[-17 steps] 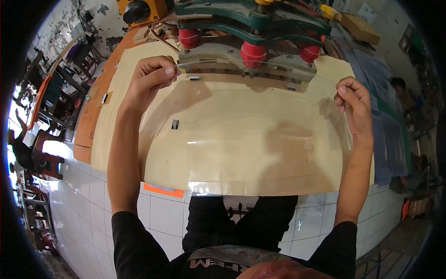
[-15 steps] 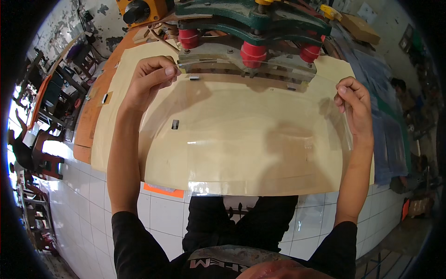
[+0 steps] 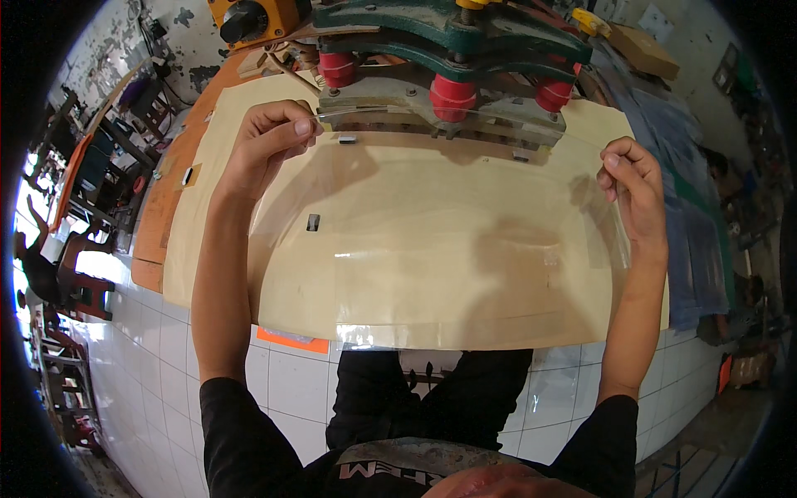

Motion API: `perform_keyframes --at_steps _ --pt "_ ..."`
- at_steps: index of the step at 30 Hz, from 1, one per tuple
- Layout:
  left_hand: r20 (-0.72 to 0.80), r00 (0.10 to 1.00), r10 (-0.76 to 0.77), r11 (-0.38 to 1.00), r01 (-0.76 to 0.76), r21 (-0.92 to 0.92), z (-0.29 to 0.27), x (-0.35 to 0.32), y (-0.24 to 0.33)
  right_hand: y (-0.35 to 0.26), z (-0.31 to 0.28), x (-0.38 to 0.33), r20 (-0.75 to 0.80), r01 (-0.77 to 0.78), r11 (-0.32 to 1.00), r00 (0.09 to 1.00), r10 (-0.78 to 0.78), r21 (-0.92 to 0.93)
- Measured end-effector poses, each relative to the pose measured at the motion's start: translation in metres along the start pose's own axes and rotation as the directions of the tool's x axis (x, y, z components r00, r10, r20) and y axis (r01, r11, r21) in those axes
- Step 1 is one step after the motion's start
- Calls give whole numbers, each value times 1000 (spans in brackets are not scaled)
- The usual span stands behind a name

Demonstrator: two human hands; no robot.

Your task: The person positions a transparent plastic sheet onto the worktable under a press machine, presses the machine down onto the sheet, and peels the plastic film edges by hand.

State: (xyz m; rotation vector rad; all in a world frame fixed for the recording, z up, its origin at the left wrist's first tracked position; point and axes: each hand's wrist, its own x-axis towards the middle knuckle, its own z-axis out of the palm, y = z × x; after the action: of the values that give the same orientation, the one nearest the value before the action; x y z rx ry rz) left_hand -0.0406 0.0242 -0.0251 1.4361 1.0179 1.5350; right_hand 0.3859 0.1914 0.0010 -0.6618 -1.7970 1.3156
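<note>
A clear plastic sheet (image 3: 448,259) spans the space between my hands, its near edge reaching past the table's front. My left hand (image 3: 278,141) pinches the sheet's far left corner, close to the press. On the right, my right hand (image 3: 633,174) is closed on the sheet's far right corner. The far edge of the sheet rises in front of the metal base of a green press (image 3: 498,50) with red cylindrical posts (image 3: 453,98). Beneath the sheet lies cream-coloured board (image 3: 216,166), seen through it.
Small dark blocks, one of them a dark piece (image 3: 313,222), sit on the board. An orange machine with a black knob (image 3: 246,21) stands at the back left. Blue plastic sheets (image 3: 689,191) lie to the right, near a cardboard box (image 3: 643,51). An orange piece (image 3: 292,339) shows below the front edge.
</note>
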Motion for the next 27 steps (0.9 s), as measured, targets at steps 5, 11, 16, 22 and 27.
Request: perform_keyframes --at_steps 5,11,16,22,27 --pt "-9 1000 -8 1000 8 1 0 0 0 0 0 0 -2 -1 1000 1000 1 2" --pt "0 1000 -3 1000 3 6 -2 0 -1 0 1 0 0 -3 1000 1000 3 -2" --pt "4 1000 2 1000 -2 -2 -1 -1 0 -1 2 0 -5 -8 1000 1000 8 -2" --pt "3 1000 -5 1000 5 1 -1 -1 0 -1 1 0 2 2 1000 1000 -2 9" --pt "3 1000 1 1000 -1 9 0 -1 0 -1 1 0 1 0 1000 1000 0 0"
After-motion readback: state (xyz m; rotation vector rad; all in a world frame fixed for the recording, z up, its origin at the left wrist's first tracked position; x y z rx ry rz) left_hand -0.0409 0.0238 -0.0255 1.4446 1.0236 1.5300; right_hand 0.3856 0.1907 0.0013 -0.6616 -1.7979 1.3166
